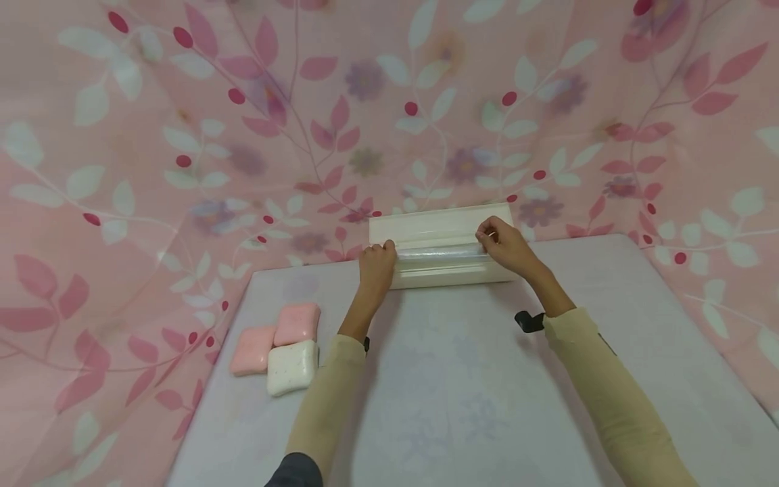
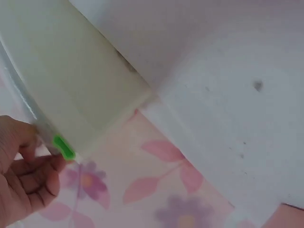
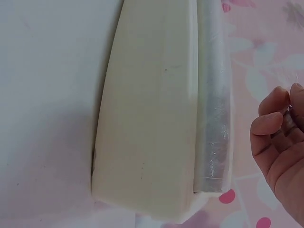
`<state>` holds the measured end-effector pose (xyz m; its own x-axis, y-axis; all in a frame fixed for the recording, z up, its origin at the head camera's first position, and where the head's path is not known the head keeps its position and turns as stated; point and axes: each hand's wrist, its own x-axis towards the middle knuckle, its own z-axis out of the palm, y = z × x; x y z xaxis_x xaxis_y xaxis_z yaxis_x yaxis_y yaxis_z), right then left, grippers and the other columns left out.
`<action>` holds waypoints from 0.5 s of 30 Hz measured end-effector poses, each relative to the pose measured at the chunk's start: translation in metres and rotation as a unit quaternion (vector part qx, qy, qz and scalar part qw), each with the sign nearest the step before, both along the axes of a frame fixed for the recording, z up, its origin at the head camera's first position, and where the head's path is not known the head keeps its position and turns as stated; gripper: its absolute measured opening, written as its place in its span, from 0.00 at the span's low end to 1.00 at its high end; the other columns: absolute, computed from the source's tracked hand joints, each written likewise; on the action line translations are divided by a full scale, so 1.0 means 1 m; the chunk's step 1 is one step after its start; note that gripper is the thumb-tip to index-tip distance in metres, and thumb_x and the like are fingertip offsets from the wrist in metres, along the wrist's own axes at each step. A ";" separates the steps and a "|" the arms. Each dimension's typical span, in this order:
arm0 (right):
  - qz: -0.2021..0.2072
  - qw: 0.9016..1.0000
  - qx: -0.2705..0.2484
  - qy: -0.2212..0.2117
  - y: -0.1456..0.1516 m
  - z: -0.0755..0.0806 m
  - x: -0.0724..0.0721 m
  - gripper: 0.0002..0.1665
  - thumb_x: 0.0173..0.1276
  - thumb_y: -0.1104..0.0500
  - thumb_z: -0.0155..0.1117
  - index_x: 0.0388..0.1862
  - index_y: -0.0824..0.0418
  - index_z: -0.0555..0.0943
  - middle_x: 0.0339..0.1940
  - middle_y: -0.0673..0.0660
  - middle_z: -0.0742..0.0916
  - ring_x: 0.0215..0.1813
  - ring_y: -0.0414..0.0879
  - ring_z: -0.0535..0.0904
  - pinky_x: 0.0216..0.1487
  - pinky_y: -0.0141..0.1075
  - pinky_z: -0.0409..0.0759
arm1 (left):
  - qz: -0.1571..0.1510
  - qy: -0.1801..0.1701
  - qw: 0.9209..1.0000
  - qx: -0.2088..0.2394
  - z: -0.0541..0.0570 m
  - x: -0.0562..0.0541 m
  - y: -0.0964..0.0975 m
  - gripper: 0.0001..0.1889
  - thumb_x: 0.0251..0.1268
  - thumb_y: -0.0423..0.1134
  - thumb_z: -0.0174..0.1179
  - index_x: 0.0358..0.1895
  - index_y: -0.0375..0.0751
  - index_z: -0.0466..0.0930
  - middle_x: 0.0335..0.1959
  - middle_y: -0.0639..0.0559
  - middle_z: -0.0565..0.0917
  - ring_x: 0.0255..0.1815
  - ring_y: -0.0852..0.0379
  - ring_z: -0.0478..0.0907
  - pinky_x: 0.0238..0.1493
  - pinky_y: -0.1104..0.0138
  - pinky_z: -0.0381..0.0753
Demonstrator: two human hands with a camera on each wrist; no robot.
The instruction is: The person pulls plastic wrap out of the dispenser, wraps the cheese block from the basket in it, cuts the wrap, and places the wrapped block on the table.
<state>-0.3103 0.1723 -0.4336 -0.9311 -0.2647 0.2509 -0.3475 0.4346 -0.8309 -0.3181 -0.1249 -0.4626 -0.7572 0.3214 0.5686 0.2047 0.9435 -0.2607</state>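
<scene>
A cream cling film dispenser [image 1: 453,276] lies at the far edge of the table, its long lid [image 1: 438,226] raised at the back. Inside rests a shiny roll of clear cling film [image 1: 441,253], seen lengthwise in the right wrist view. My left hand [image 1: 378,265] grips the dispenser's left end, fingers curled beside a small green piece [image 2: 63,147]. Above the roll's right end, my right hand [image 1: 506,249] pinches a bit of thin clear film between thumb and fingertips. The film is barely visible against the floral cloth.
Two pink soap bars [image 1: 297,325] and a white soap bar [image 1: 293,368] lie together on the table's left side, beside my left forearm. A pale cloth covers the table [image 1: 450,379]. Pink floral fabric [image 1: 389,88] hangs behind the dispenser and along both sides.
</scene>
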 end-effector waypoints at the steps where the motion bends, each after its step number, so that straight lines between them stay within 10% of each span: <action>1: -0.002 1.000 -0.001 -0.001 0.000 0.000 0.000 0.10 0.78 0.58 0.52 0.48 0.65 0.72 0.37 0.59 0.79 0.36 0.57 0.79 0.33 0.36 0.75 | -0.015 0.007 1.000 0.005 0.000 0.000 -0.003 0.10 0.61 0.25 0.59 0.23 0.37 0.73 0.17 0.41 0.79 0.18 0.48 0.79 0.19 0.61 0.75; 9: -0.013 0.999 -0.039 -0.032 0.004 -0.001 -0.001 0.12 0.79 0.57 0.51 0.50 0.65 0.71 0.38 0.63 0.78 0.37 0.57 0.77 0.32 0.35 0.74 | -0.031 -0.026 0.983 0.176 0.000 0.002 -0.010 0.11 0.57 0.38 0.55 0.22 0.33 0.72 0.17 0.42 0.73 0.16 0.50 0.69 0.17 0.58 0.71; 15: 0.008 0.995 -0.082 -0.050 0.006 -0.001 -0.001 0.14 0.79 0.60 0.49 0.52 0.71 0.69 0.36 0.72 0.77 0.28 0.48 0.72 0.26 0.33 0.71 | -0.022 -0.031 0.984 0.172 -0.004 0.005 -0.011 0.14 0.57 0.40 0.59 0.30 0.27 0.75 0.24 0.37 0.76 0.26 0.40 0.77 0.27 0.53 0.77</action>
